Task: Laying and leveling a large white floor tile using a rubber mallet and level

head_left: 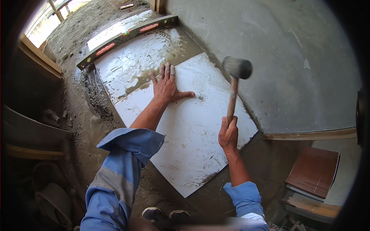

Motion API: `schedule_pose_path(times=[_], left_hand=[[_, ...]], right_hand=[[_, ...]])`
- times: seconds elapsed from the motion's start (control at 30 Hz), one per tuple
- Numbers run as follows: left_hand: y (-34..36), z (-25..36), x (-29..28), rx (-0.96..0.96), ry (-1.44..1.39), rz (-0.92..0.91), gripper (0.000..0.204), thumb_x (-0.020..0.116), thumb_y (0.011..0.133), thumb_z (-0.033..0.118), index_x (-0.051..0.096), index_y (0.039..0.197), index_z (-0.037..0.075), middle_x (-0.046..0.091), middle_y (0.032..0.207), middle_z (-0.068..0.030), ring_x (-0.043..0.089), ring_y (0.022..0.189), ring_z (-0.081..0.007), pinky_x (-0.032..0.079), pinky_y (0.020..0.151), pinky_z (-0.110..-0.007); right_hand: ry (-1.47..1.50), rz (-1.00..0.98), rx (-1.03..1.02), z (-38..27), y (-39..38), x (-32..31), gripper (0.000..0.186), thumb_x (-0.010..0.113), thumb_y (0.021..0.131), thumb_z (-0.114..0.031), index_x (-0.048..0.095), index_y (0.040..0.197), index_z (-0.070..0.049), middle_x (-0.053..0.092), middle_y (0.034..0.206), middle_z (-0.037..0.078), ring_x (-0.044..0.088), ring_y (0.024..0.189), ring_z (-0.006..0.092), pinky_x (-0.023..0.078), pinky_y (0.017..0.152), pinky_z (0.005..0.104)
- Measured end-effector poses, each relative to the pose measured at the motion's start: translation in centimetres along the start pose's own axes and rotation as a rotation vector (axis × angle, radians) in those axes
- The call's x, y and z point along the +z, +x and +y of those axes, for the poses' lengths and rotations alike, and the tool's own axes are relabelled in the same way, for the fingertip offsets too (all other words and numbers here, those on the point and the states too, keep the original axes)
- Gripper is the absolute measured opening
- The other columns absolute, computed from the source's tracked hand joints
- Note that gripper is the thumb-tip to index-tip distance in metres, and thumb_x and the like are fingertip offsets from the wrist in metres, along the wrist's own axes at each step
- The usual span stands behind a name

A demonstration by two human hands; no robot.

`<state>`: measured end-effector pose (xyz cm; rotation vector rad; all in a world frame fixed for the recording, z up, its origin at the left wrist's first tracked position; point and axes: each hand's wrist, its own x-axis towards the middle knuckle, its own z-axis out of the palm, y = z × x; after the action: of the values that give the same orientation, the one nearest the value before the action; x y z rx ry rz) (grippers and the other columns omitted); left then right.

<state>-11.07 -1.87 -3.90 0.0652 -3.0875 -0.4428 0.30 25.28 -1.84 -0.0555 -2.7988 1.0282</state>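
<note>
The person wears blue long sleeves, the left sleeve with a wide flaring cuff and a grey band, the right sleeve with a paler band, plus dark shoes, while drying mud coats the bare left hand's fingers.

No legible text or numbers.
</note>
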Motion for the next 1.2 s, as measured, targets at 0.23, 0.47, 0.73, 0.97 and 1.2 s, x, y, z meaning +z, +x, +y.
schedule_pose_path(times=[0.23, 0.47, 0.73, 0.97, 1.2], left_hand=[[-0.1, -0.5, -0.1, -0.029, -0.002, 0.018, 0.155, 0.062, 0.052, 0.099, 0.020, 0.160, -0.003, 0.017, 0.169, -0.0202, 0.006, 0.158, -0.0365, 0.000, 0.119, -0.071], [-0.3, 1.8, 0.6, -0.074, 0.134, 0.008, 0.136, 0.055, 0.063, 0.098, 0.021, 0.163, 0.012, 0.015, 0.169, -0.0205, 0.006, 0.157, -0.0400, -0.001, 0.119, -0.071], [-18.6, 1.1, -0.3, 0.534, 0.058, -0.266, 0.154, 0.065, 0.050, 0.097, 0.013, 0.163, 0.006, 0.009, 0.169, -0.0224, 0.003, 0.157, -0.0410, 0.000, 0.122, -0.068], [-22.1, 0.3, -1.1, 0.500, -0.047, -0.298, 0.158, 0.077, 0.041, 0.089, 0.015, 0.163, 0.009, 0.014, 0.170, -0.0168, 0.006, 0.158, -0.0347, 0.003, 0.124, -0.065], [-21.8, 1.1, -1.2, 0.493, -0.051, -0.296, 0.157, 0.078, 0.041, 0.087, 0.016, 0.164, 0.011, 0.013, 0.170, -0.0139, 0.005, 0.158, -0.0326, 0.003, 0.125, -0.064]], right_hand=[[0.048, -0.075, 0.046, -1.4, -1.0, -3.0, 0.043, 0.049, 0.106, -0.044, 0.052, 0.102, -0.001, 0.064, 0.076, 0.026, 0.063, 0.073, 0.0492, 0.048, 0.064, 0.0537], [0.564, -0.145, 0.368, -1.2, -10.4, -9.4, 0.043, 0.053, 0.106, -0.045, 0.057, 0.100, -0.002, 0.048, 0.068, -0.001, 0.046, 0.060, 0.0088, 0.040, 0.053, 0.0272], [0.698, -0.101, 0.110, -4.1, -17.1, -13.0, 0.059, 0.053, 0.101, -0.059, 0.052, 0.106, 0.000, 0.046, 0.074, 0.002, 0.044, 0.062, 0.0087, 0.038, 0.053, 0.0236], [0.598, -0.142, -0.039, -1.5, -22.6, -9.3, 0.057, 0.045, 0.104, -0.060, 0.049, 0.100, -0.003, 0.045, 0.076, 0.004, 0.044, 0.060, 0.0104, 0.040, 0.052, 0.0242], [0.645, -0.102, 0.097, 0.7, -27.8, -7.6, 0.044, 0.044, 0.108, -0.048, 0.054, 0.099, -0.006, 0.048, 0.071, -0.002, 0.046, 0.059, 0.0087, 0.041, 0.053, 0.0265]])
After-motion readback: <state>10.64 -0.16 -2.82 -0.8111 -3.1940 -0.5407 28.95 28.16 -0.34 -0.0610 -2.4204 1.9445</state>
